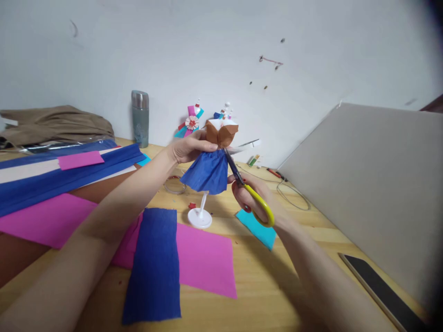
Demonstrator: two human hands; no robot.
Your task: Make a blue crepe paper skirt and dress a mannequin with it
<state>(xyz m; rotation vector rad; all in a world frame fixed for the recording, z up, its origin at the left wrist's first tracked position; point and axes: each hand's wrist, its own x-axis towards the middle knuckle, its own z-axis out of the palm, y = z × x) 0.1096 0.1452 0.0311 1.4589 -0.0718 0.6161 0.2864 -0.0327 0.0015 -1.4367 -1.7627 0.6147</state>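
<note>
A small dress form in a blue crepe-paper skirt (207, 171) and a brown paper top (221, 134) stands tilted on a white round base (200, 218). My left hand (194, 146) grips it at the waist, thumb across the front. Scissors with yellow handles (259, 205) are in my right hand (251, 189), fingers closed round the handles. Their blades are spread apart beside the waist, one dark blade over the skirt's upper edge and the other pointing right. Whether the blades touch paper I cannot tell.
Blue (154, 267) and pink paper (207, 263) lie in front, with turquoise paper (258, 228) to the right. More paper and brown cloth (55, 127) fill the left. A flask (140, 119) and paper-dressed figures (190, 121) stand behind; a phone (380, 290) lies right, beside a grey panel (363, 175).
</note>
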